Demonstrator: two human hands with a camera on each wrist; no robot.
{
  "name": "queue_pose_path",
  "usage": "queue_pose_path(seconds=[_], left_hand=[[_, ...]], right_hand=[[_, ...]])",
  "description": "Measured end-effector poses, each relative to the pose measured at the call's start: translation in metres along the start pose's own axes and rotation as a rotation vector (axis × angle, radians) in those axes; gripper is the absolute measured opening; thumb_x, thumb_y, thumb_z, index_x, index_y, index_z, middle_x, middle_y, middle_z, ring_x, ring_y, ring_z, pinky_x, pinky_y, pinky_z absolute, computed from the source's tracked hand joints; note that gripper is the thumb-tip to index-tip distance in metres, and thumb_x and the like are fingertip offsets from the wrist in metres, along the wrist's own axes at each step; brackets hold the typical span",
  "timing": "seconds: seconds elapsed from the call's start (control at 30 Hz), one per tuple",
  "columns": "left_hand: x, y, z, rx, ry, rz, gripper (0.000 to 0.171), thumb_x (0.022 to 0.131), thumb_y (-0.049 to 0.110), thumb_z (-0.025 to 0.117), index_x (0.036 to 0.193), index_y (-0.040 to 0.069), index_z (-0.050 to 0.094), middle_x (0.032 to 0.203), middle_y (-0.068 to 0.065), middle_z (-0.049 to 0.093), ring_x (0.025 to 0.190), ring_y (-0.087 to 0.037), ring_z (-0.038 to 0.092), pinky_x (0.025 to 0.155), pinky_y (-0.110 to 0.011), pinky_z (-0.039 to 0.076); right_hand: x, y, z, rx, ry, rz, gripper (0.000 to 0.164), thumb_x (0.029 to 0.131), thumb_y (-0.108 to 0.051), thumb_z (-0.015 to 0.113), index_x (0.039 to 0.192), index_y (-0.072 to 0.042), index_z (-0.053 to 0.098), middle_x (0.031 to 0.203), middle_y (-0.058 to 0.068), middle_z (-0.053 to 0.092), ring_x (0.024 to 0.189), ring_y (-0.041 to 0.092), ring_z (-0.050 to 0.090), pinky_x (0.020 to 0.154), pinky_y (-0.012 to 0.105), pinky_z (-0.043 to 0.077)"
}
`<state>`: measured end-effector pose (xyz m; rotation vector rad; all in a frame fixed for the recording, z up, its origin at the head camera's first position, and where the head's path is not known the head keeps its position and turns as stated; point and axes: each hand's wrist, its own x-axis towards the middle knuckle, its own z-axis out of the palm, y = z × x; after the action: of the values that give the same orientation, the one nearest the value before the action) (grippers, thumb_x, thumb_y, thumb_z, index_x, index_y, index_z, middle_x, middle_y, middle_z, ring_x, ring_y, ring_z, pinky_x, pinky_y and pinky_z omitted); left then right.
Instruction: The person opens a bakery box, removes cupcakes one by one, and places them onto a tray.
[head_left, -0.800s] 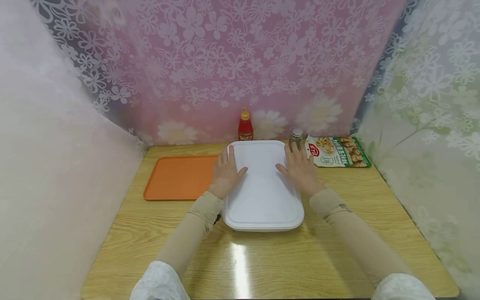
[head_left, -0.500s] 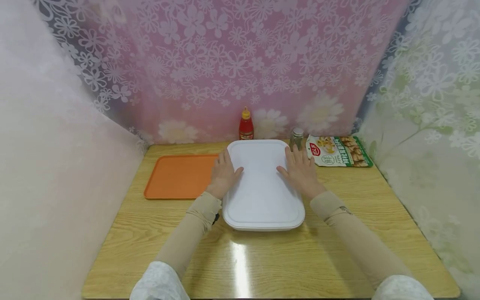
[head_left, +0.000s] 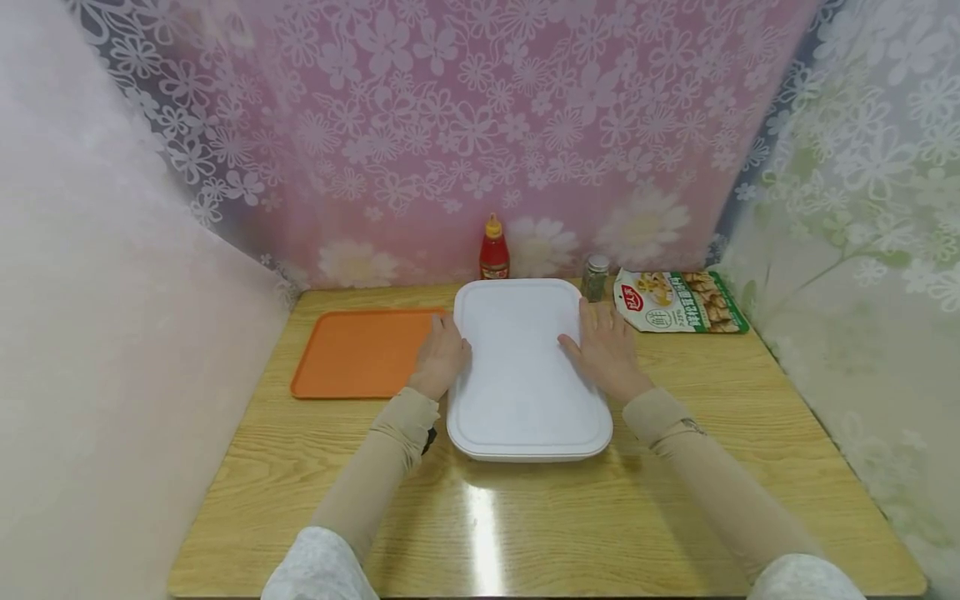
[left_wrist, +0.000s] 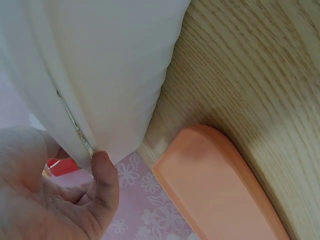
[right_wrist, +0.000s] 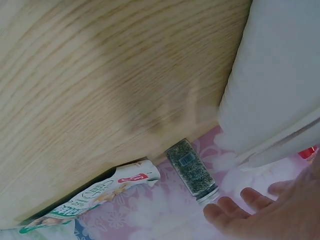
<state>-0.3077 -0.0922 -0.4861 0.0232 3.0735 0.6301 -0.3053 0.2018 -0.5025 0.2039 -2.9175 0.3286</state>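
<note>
A white lidded box [head_left: 517, 457] stands in the middle of the table, its flat white lid [head_left: 529, 367] on top. My left hand [head_left: 440, 357] grips the lid's left edge. In the left wrist view, a curled fingertip [left_wrist: 101, 162] catches under the lid's rim, where a narrow gap shows between lid and box wall. On the other side my right hand [head_left: 607, 350] lies with fingers stretched along the lid's right edge. The right wrist view shows those fingers [right_wrist: 256, 199] extended beside the box, holding nothing; the thumb's contact there is hidden.
Left of the box lies an orange tray [head_left: 360, 354]. Behind it stand a red sauce bottle [head_left: 493, 248] with yellow cap and a glass jar [head_left: 595, 279] of green dried herbs. A printed food pouch [head_left: 681, 302] lies at right. Floral curtains [head_left: 480, 133] surround the wooden table [head_left: 600, 525].
My left hand has drawn outward to the lid's left edge, its thumb pulled back and its fingers curled. The right hand stays nearly in place, shifted very slightly toward me.
</note>
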Motion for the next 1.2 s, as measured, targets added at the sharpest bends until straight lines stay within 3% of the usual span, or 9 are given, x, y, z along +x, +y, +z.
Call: queue_pose_path(seconds=[0.2, 0.37, 0.43, 0.6, 0.8, 1.0, 1.2], left_hand=[[0.0, -0.003, -0.002, -0.01, -0.018, -0.007, 0.048, 0.109, 0.023, 0.051, 0.147, -0.006, 0.045, 0.141, -0.026, 0.044, 0.071, -0.026, 0.059, 0.06, -0.035, 0.053], [0.001, -0.005, -0.001, -0.03, -0.033, -0.023, 0.051, 0.109, 0.025, 0.05, 0.148, -0.007, 0.046, 0.142, -0.025, 0.046, 0.081, -0.029, 0.062, 0.067, -0.038, 0.056], [0.0, -0.006, -0.001, -0.036, -0.038, -0.024, 0.051, 0.109, 0.025, 0.05, 0.149, -0.007, 0.045, 0.143, -0.025, 0.047, 0.086, -0.031, 0.063, 0.072, -0.04, 0.057], [-0.002, -0.005, -0.002, -0.061, -0.05, -0.026, 0.052, 0.11, 0.025, 0.047, 0.151, -0.007, 0.044, 0.144, -0.027, 0.049, 0.098, -0.036, 0.063, 0.084, -0.045, 0.058], [-0.004, -0.005, -0.003, -0.101, -0.057, -0.019, 0.051, 0.11, 0.024, 0.045, 0.148, -0.009, 0.047, 0.143, -0.027, 0.051, 0.099, -0.036, 0.063, 0.087, -0.046, 0.057], [-0.003, -0.005, -0.004, -0.105, -0.05, -0.007, 0.049, 0.109, 0.024, 0.046, 0.146, -0.009, 0.049, 0.143, -0.025, 0.052, 0.098, -0.036, 0.062, 0.089, -0.047, 0.056], [-0.003, 0.001, -0.013, -0.138, -0.04, -0.008, 0.048, 0.11, 0.025, 0.046, 0.147, -0.005, 0.049, 0.14, -0.023, 0.053, 0.099, -0.037, 0.062, 0.088, -0.048, 0.057]], right_hand=[[-0.002, 0.001, -0.001, 0.035, 0.027, 0.033, 0.07, 0.108, -0.048, 0.052, 0.146, 0.009, 0.035, 0.138, 0.033, 0.043, 0.114, 0.053, 0.049, 0.096, 0.06, 0.044], [-0.004, 0.002, -0.002, 0.087, -0.056, 0.087, 0.061, 0.11, -0.042, 0.045, 0.142, 0.009, 0.035, 0.134, 0.028, 0.039, 0.09, 0.045, 0.062, 0.068, 0.052, 0.052], [-0.004, 0.003, -0.002, 0.111, -0.092, 0.107, 0.059, 0.11, -0.039, 0.043, 0.144, 0.008, 0.034, 0.136, 0.027, 0.037, 0.085, 0.044, 0.064, 0.064, 0.053, 0.053], [-0.005, 0.005, -0.002, 0.161, -0.141, 0.124, 0.059, 0.111, -0.034, 0.039, 0.153, 0.007, 0.033, 0.144, 0.031, 0.04, 0.1, 0.05, 0.065, 0.082, 0.063, 0.054], [-0.003, 0.009, -0.002, 0.251, -0.144, 0.112, 0.057, 0.111, -0.028, 0.039, 0.155, 0.008, 0.036, 0.149, 0.034, 0.042, 0.125, 0.055, 0.056, 0.103, 0.068, 0.048], [-0.002, 0.013, 0.0, 0.284, -0.161, 0.116, 0.055, 0.112, -0.027, 0.038, 0.153, 0.009, 0.039, 0.145, 0.034, 0.045, 0.129, 0.054, 0.053, 0.107, 0.067, 0.046], [-0.001, 0.01, -0.013, 0.311, -0.164, 0.126, 0.057, 0.112, -0.026, 0.038, 0.157, 0.009, 0.036, 0.147, 0.038, 0.043, 0.13, 0.056, 0.053, 0.109, 0.068, 0.045]])
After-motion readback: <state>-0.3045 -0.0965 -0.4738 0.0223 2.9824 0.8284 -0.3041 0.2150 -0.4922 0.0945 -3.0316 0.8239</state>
